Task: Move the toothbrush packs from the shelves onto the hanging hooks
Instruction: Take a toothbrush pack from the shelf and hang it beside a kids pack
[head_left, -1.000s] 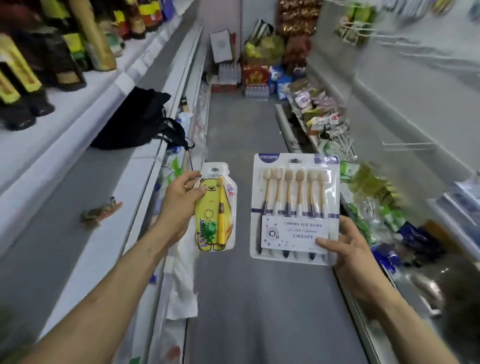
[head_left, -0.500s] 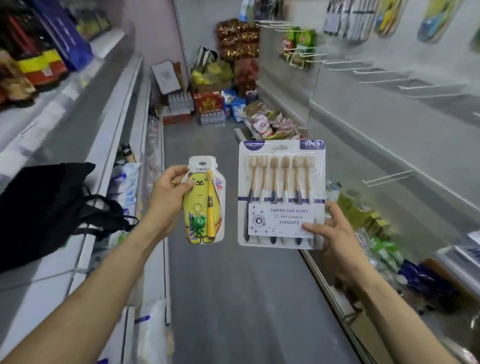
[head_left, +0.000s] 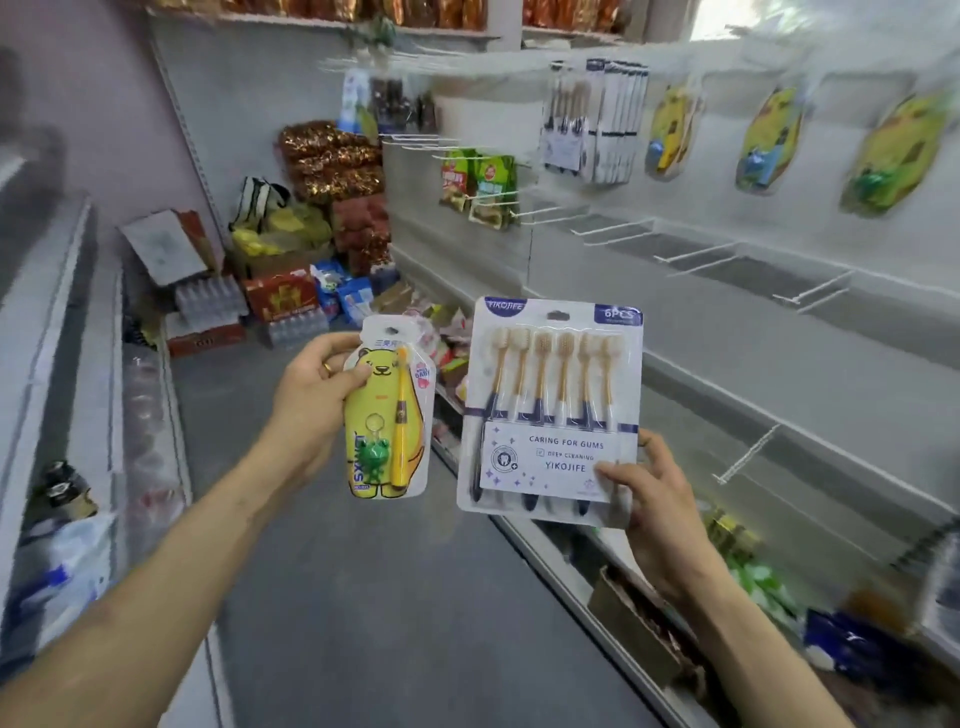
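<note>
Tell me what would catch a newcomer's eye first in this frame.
Two packs held up mid-aisle: the left hand grips a yellow bear toothbrush pack, the right hand holds a six-brush pack. On the right wall, similar packs already hang above bare hooks.

Yellow bear kids' pack (head_left: 388, 415) upright, w/ green frog charm; white 6-brush pack (head_left: 553, 410) just beside it, tilted slightly, both mid-air.

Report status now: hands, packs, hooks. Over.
Left hand grips yellow bear toothbrush pack. Right hand holds six-brush pack by its lower corner. Neither hung yet; bare hooks on right wall, nothing seen blocking.
</note>
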